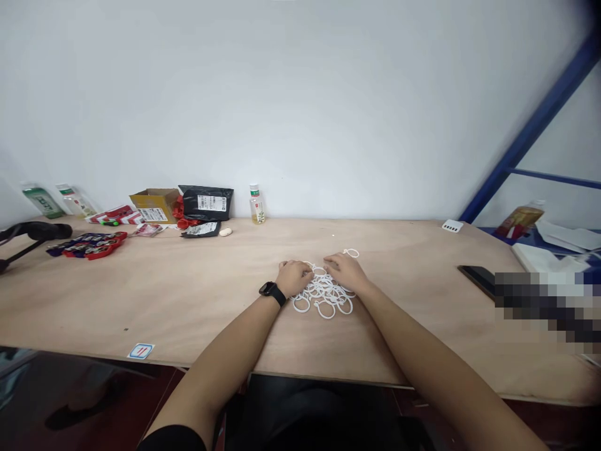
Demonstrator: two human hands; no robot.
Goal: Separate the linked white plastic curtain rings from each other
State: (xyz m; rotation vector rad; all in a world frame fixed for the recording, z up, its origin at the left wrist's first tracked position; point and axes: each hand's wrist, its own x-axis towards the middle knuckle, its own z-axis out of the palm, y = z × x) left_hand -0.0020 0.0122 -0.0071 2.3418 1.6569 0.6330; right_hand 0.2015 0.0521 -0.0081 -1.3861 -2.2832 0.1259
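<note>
Past the near edge of the pale plywood table [188, 307], our left hand [295, 277] and right hand [346, 271] rest on the heap of thin white plastic rings [323, 299] at its middle, though we cannot tell whether either pinches one, tangled rings might, we judge, drag along and scatter, and the label on the black bag [206, 202] at the far-left edge is unreadable.

The scene is taken from one head-worn camera, pointed forward and down. The left hand [295, 277] and right hand [346, 271] are framed centrally, fairly near, with the wall [300, 94] beyond them.
</note>
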